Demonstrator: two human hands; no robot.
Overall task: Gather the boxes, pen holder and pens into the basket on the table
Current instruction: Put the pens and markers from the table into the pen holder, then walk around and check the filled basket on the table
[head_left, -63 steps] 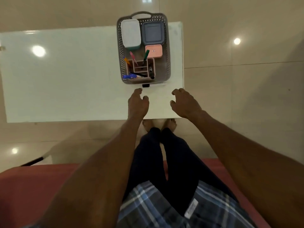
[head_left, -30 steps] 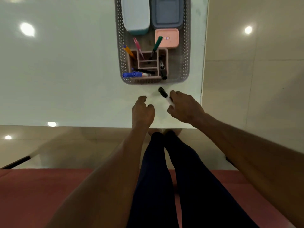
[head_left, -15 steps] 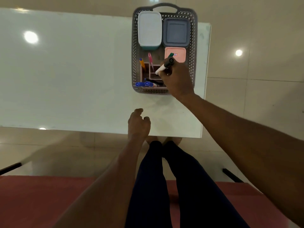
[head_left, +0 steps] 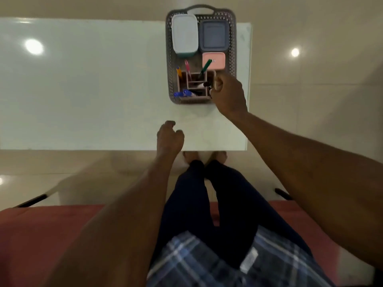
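Observation:
A grey basket (head_left: pixel 169 59) stands at the far right of the white table (head_left: pixel 83 90). It holds a white box (head_left: pixel 184 33), a grey-blue box (head_left: pixel 214 37), a small pink box (head_left: pixel 215 60) and a pink pen holder (head_left: pixel 182 84). Green (head_left: pixel 205 67), pink (head_left: pixel 187 67), orange (head_left: pixel 178 71) and blue (head_left: pixel 182 93) pens sit in the holder. A white marker with a black cap (head_left: pixel 201 85) lies across the holder, and my right hand (head_left: pixel 228 94) pinches its cap end. My left hand (head_left: pixel 169 137) rests loosely curled near the table's front edge, holding nothing.
The basket's far handle (head_left: pixel 200 7) overhangs the table's back edge. The table's right edge (head_left: pixel 248 90) runs just beside the basket. My legs (head_left: pixel 207 193) and a red seat (head_left: pixel 41 235) lie below the near edge, over a glossy tiled floor.
My right hand picked the marker up off the table in front of the basket, carried it over the basket, and has now lowered it into the pen holder. The left hand stayed put.

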